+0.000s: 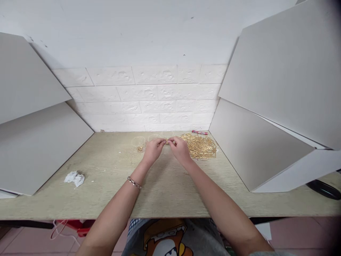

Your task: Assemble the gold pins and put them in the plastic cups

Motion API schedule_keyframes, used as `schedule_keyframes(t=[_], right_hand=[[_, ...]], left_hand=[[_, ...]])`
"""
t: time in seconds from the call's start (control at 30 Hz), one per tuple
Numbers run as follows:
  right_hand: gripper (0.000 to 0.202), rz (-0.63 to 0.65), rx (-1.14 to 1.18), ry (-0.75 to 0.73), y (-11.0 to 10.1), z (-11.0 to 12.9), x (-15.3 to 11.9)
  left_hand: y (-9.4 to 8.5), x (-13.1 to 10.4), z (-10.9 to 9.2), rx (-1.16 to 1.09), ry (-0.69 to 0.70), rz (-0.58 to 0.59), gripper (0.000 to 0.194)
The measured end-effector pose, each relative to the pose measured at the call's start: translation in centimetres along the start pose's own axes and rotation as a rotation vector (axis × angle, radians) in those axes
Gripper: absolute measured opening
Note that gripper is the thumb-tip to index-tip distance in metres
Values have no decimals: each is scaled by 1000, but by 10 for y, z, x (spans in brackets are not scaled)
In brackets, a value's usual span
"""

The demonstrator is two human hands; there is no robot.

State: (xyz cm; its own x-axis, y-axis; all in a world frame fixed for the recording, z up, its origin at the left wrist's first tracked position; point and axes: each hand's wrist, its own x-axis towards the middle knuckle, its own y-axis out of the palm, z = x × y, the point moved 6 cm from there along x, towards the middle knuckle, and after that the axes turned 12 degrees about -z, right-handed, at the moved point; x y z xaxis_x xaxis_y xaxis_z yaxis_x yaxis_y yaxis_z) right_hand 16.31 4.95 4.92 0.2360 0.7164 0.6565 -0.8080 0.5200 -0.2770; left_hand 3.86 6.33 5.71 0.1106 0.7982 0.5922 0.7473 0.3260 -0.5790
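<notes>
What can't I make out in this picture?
All in the head view:
The gold-coloured piece between the left hand and right hand: too small, partly covered by them.
Print on the slim red tube: too small to read.
Top of the red plastic object: hidden by the tabletop.
Cartoon print: cut off by the bottom edge.

Kinda a small workshop nook, with grey panels (262,142) flanking the tabletop (170,195) and gold rods (201,147) heaped near its back-right corner.
</notes>
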Motion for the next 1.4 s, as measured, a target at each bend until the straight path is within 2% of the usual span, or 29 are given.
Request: schedule_keyframes(t=[0.1, 0.33, 0.5, 0.6, 0.87, 1.1, 1.4], right_hand=[[16, 2, 46, 54, 0, -1, 1], [17, 95, 285, 334, 6, -14, 1], [19, 139, 366, 379, 8, -16, 3], [20, 164, 362, 396, 8, -16, 3], [19, 153, 315, 368, 5, -14, 4], [19, 163, 286, 343, 9, -17, 1], [19, 96, 119, 199, 4, -8, -1]], left_hand=[[0, 0, 0, -17, -7, 7, 25], [3, 1, 4, -147, -105, 46, 26], [5, 1, 6, -293, -174, 93, 29], [3, 0, 4, -299, -192, 102, 30], [-5, 1, -5, -66, -83, 63, 25], [-4, 0, -5, 67, 43, 14, 23], [-1, -2, -4, 69, 37, 16, 24]])
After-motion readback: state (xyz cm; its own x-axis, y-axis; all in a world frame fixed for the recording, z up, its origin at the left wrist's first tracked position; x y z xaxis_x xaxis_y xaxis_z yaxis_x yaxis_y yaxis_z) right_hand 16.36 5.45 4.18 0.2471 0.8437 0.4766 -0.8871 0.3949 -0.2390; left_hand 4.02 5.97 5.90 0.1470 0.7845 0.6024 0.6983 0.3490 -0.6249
